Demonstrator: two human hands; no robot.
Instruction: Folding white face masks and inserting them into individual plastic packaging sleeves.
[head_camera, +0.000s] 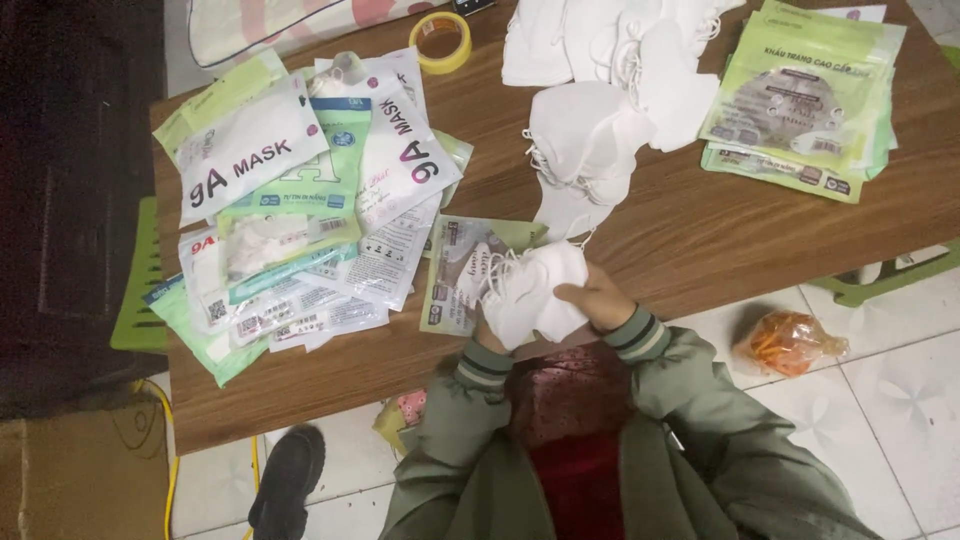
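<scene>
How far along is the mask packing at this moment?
Looks partly done: a heap of filled mask packets lies at the table's left. In hand: the left hand and right hand hold a bunch of white masks over an open pouch. Left: loose masks and a stack of green pouches apparently unfilled, so plenty seems to remain.

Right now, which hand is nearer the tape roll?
Left. The left hand sits under the white masks, on the side toward the tape roll; the right hand is farther right.
</scene>
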